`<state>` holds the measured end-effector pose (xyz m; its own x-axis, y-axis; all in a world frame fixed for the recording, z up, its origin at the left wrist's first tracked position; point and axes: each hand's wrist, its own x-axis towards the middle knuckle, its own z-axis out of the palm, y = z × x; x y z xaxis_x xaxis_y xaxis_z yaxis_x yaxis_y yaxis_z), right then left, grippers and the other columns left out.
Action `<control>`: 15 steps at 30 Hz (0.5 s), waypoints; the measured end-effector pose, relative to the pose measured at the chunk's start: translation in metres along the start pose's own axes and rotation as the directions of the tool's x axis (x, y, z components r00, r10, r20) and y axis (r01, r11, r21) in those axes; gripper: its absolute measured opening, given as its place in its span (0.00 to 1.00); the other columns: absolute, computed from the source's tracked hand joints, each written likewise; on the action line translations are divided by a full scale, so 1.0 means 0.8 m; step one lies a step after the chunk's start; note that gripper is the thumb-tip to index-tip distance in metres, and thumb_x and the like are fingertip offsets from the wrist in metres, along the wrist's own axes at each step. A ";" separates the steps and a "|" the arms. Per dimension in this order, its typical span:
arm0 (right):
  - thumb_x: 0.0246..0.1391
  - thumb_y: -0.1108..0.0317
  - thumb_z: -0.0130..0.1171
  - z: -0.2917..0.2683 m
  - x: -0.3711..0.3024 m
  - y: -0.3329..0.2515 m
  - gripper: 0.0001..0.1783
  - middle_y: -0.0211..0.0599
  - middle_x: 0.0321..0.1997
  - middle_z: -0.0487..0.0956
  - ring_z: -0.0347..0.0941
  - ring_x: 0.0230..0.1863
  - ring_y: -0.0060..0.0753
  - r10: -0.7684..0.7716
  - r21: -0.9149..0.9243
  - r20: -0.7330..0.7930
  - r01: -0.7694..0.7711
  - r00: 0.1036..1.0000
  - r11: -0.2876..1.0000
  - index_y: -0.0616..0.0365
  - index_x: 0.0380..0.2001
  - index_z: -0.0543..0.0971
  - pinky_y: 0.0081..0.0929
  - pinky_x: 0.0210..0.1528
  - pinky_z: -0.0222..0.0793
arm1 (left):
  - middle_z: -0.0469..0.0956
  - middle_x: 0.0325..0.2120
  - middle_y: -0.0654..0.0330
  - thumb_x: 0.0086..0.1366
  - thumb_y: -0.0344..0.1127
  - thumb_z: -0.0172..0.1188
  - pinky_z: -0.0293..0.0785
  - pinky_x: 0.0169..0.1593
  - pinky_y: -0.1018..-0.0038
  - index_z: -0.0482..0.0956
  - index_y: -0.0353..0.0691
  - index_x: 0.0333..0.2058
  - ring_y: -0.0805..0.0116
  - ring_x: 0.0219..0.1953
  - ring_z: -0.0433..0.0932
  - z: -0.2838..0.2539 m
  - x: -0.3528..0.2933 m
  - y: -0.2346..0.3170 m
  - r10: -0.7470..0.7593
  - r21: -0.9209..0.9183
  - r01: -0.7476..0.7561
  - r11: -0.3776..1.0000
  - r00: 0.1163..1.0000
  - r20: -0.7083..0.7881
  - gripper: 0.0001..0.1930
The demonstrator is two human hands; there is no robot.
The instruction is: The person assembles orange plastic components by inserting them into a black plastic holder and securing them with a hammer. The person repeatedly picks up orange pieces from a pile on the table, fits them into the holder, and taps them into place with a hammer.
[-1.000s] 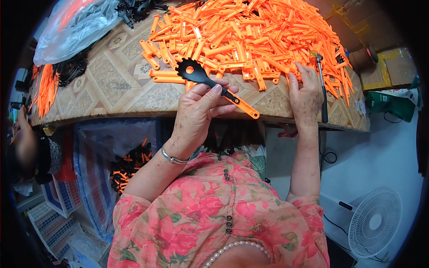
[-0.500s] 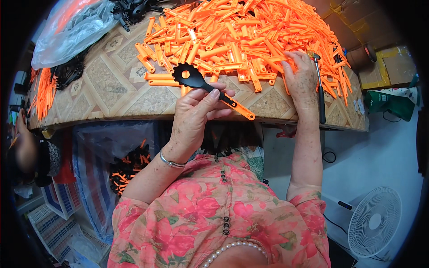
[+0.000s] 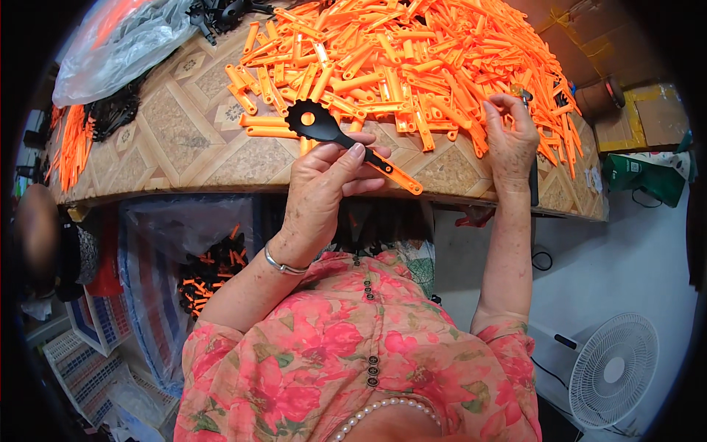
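My left hand (image 3: 324, 173) holds a black pasta server (image 3: 318, 127) with a toothed rim and a round hole. Its neck joins a slim orange handle piece (image 3: 401, 178) pointing toward the lower right. A silver bangle circles that wrist. My right hand (image 3: 512, 144) is over the right part of the table with fingers half curled, thumb apart and nothing visible in them. Partly hidden beneath it lies a hammer (image 3: 534, 184), whose head shows just beyond the fingertips. A large heap of orange handle pieces (image 3: 412, 66) spreads in front of both hands.
Black parts (image 3: 213, 18) and a clear plastic bag (image 3: 121, 55) lie at the table's far left. Below the table edge, a lined bag (image 3: 151, 272) holds black and orange pieces. A white fan (image 3: 615, 372) stands at lower right; cardboard boxes (image 3: 652, 114) are behind.
My right hand has drawn back from the orange heap and shifted right, over the hammer. My left hand keeps the pasta server in nearly the same place.
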<state>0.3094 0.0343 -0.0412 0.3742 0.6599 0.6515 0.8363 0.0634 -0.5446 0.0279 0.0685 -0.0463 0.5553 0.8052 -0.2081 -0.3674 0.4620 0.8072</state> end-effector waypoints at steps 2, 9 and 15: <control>0.48 0.71 0.62 -0.020 0.002 -0.030 0.05 0.35 0.27 0.79 0.74 0.28 0.37 0.009 -0.187 0.044 -0.001 0.999 0.982 0.56 0.32 0.80 0.34 0.34 0.68 | 0.79 0.44 0.46 0.70 0.35 0.53 0.82 0.44 0.73 0.72 0.32 0.51 0.64 0.45 0.82 0.000 -0.001 0.000 0.009 -0.006 -0.009 1.000 1.000 -0.012 0.15; 0.45 0.73 0.59 -0.048 -0.033 -0.096 0.07 0.42 0.25 0.79 0.77 0.31 0.44 0.004 -0.424 0.472 0.223 0.881 0.878 0.54 0.31 0.79 0.41 0.39 0.69 | 0.79 0.45 0.45 0.71 0.35 0.51 0.82 0.44 0.72 0.72 0.32 0.51 0.63 0.45 0.82 -0.003 0.001 -0.005 0.027 0.013 -0.027 1.000 1.000 -0.016 0.15; 0.47 0.72 0.61 -0.035 -0.033 -0.091 0.07 0.43 0.25 0.79 0.77 0.32 0.45 0.200 -0.383 0.413 -0.030 0.889 0.923 0.57 0.32 0.78 0.41 0.37 0.70 | 0.80 0.44 0.47 0.71 0.35 0.51 0.82 0.44 0.73 0.73 0.32 0.50 0.65 0.43 0.82 0.000 -0.001 -0.006 0.028 -0.018 -0.029 0.999 0.999 -0.029 0.15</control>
<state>0.2499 -0.0090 -0.0038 0.3342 0.9081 0.2523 0.9144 -0.2475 -0.3202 0.0293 0.0659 -0.0503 0.5229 0.8284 -0.2009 -0.3967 0.4451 0.8028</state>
